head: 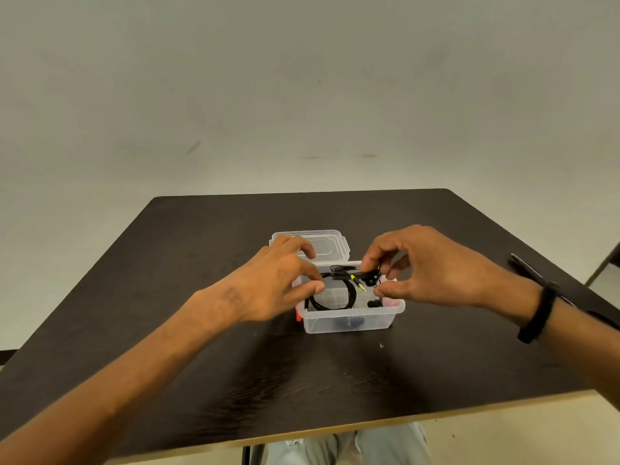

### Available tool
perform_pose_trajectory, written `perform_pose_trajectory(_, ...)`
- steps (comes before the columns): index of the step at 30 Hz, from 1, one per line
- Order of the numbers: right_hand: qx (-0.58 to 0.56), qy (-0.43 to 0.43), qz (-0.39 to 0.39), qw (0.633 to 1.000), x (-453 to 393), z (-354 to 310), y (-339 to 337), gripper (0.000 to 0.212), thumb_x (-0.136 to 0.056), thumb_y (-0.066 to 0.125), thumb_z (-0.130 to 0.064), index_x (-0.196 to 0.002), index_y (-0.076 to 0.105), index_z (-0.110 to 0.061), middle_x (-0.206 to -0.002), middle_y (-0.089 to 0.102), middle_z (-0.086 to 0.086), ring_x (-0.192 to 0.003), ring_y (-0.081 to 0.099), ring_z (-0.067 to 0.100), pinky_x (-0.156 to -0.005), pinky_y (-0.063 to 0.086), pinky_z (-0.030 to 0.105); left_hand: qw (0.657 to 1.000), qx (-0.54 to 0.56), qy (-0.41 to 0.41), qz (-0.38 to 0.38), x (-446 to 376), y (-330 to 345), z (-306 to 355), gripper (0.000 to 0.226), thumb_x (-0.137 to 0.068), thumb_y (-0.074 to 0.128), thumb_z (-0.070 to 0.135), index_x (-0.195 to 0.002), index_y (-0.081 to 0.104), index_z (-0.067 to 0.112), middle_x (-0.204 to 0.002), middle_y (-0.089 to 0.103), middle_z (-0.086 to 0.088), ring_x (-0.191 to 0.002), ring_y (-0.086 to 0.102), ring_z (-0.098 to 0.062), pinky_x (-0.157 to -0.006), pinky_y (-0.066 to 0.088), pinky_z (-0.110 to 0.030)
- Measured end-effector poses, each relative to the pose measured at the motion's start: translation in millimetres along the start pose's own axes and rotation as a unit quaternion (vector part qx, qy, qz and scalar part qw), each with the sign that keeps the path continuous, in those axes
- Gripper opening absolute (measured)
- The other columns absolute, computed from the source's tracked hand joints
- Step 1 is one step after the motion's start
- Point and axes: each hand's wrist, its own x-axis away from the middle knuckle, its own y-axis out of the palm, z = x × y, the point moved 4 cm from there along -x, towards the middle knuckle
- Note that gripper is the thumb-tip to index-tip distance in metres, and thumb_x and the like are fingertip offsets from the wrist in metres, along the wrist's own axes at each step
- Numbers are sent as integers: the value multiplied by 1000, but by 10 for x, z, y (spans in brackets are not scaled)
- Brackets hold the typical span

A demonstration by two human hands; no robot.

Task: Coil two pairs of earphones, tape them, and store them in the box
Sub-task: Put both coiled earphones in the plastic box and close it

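Over the clear plastic box [352, 322] mid-table: left hand [278, 283] pinching the black coiled cable [332, 298] inside at its left rim, right hand [432, 266] pinching a black earbud [370, 278] just above its right side.

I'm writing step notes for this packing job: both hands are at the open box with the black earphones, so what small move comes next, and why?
Probably lower the earphones fully into the box and let go. The coil already sits partly inside, but the right hand pinches an earbud above the rim, and the left hand holds the cable.
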Motion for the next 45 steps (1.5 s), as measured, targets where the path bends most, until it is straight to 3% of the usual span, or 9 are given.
perform_pose_trajectory(6,120,-30,-64,990,-72,-36,137,26,-85,81,-8,-106,76,-22,-101,72,-13,-90,67,8,-83,58,31,977,94,-86,173,34,-119,-251,27,-102,59,41,-110,76,23,-114,68,5,-105,57,-8,-82,46,-24)
perform_pose_trajectory(10,182,-13,-140,973,-148,-40,233,40,-86,63,4,-113,79,-22,-108,76,-8,-93,68,5,-85,59,28,951,152,-186,192,5,-16,-493,30,-103,59,39,-119,74,19,-112,75,1,-98,66,-13,-90,54,-29)
perform_pose_trajectory(18,121,73,100,985,-582,197,62,15,-92,67,-11,-98,79,-17,-90,77,-5,-80,70,6,-66,52,11,881,213,-386,171,-235,347,-999,45,-99,60,51,-76,68,13,-71,63,-7,-68,59,-26,-65,46,-33)
perform_pose_trajectory(22,57,214,66,973,-883,664,169,17,-98,67,-24,-99,80,-12,-95,79,2,-88,74,19,-77,56,28,879,177,-420,137,-394,353,-1043,38,-99,60,52,-107,79,20,-102,76,-5,-89,66,-26,-80,51,-39)
perform_pose_trajectory(25,-21,290,23,956,-1029,942,350,31,-101,65,-27,-94,81,-2,-91,80,14,-76,69,22,-72,57,32,878,204,-414,130,-483,369,-1074,34,-98,63,48,-115,78,22,-117,76,-6,-106,69,-29,-93,56,-44)
perform_pose_trajectory(30,-136,346,59,927,-1119,1077,462,35,-101,66,-24,-96,76,9,-77,64,12,-66,51,20,-60,46,30,870,281,-383,134,-523,425,-1065,24,-99,66,42,-88,77,23,-83,74,0,-74,65,-16,-65,53,-29)
perform_pose_trajectory(34,-235,341,104,904,-1008,921,304,38,-107,58,-33,-109,71,2,-77,66,8,-59,54,13,-54,49,24,840,384,-344,168,-473,291,-964,29,-101,62,43,-96,76,18,-88,77,-8,-86,74,-20,-93,62,-46)
perform_pose_trajectory(41,-322,238,225,888,-446,504,-81,53,-107,47,-55,-106,67,-5,-97,81,14,-88,80,26,-79,66,38,837,400,-257,270,-196,-172,-370,49,-101,42,62,-93,67,19,-102,75,-24,-88,70,-17,-95,57,-60)
perform_pose_trajectory(45,-332,217,269,878,-39,386,-27,44,-105,51,-55,-107,70,-15,-102,82,5,-93,79,20,-84,66,40,823,416,-238,306,86,-146,-39,49,-94,42,73,-87,61,28,-84,63,3,-80,56,-10,-85,58,-44)
